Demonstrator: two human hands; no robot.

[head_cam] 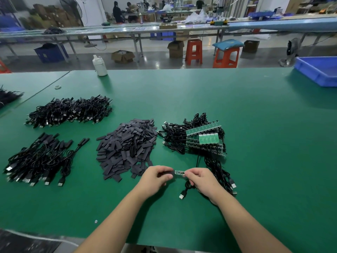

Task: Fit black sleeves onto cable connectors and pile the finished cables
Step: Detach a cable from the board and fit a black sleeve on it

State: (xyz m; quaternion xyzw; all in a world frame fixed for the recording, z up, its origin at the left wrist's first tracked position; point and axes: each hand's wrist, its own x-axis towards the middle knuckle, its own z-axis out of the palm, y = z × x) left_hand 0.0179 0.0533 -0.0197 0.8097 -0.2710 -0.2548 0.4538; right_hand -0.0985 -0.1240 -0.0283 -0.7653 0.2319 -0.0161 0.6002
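While the left hand (pixel 155 177) pinches a black sleeve (pixel 168 174) at the small green board (pixel 179 172) gripped by the right hand (pixel 200 181) above the table — better kept square, eased on gently.

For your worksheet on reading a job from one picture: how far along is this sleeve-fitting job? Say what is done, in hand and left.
Done: two piles of sleeved cables and lie at left. In hand: the left hand holds a black sleeve at the small green board that the right hand pinches; the board is mostly bare. Left: a heap of loose sleeves and a stack of unsleeved boards with cables.
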